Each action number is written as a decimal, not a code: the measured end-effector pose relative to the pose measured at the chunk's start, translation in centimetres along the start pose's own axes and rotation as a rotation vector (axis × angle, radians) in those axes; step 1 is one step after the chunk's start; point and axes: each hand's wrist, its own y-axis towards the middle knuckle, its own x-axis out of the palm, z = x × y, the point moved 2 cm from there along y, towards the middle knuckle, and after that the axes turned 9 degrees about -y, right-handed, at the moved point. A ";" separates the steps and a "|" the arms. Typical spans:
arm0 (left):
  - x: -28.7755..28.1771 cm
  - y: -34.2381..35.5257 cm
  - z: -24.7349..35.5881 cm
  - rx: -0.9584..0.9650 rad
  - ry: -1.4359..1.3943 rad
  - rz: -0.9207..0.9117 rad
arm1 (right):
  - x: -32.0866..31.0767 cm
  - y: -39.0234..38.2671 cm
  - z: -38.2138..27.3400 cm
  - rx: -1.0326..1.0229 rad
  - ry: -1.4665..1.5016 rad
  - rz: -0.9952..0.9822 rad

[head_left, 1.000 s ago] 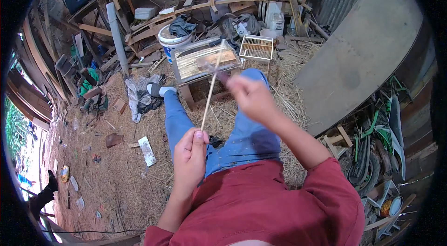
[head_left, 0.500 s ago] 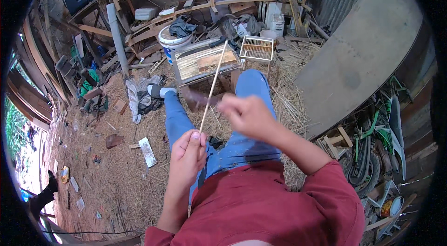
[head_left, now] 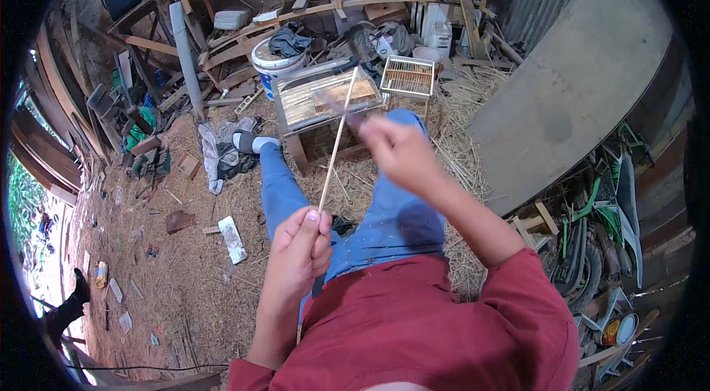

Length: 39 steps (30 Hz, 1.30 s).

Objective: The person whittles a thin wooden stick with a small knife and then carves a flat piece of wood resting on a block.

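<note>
Left hand (head_left: 299, 247), frame centre, pinches my thin bamboo stick (head_left: 336, 143). Right hand (head_left: 396, 147), blurred above it: grip I cannot tell. Small wooden cage (head_left: 407, 76) upper centre.

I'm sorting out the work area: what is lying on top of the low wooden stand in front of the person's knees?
On the wooden stand lies a bundle of thin pale strips with a brown board over part of it. The thin stick held in the left hand crosses in front; what lies beneath the board is hidden.
</note>
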 end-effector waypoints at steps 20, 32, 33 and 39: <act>-0.3 0.2 0.4 -0.136 -0.182 -0.048 | 0.9 -0.3 0.1 -0.065 -0.071 -0.116; -1.4 0.7 0.2 -0.155 -0.276 -0.015 | 2.1 -2.0 -1.0 -0.061 -0.161 -0.389; -1.5 0.7 0.1 -0.151 -0.271 -0.013 | 1.9 -2.1 -1.0 -0.121 -0.215 -0.410; -0.9 0.7 -0.1 -0.213 -0.308 -0.114 | -0.7 3.9 4.6 0.138 -0.172 -0.036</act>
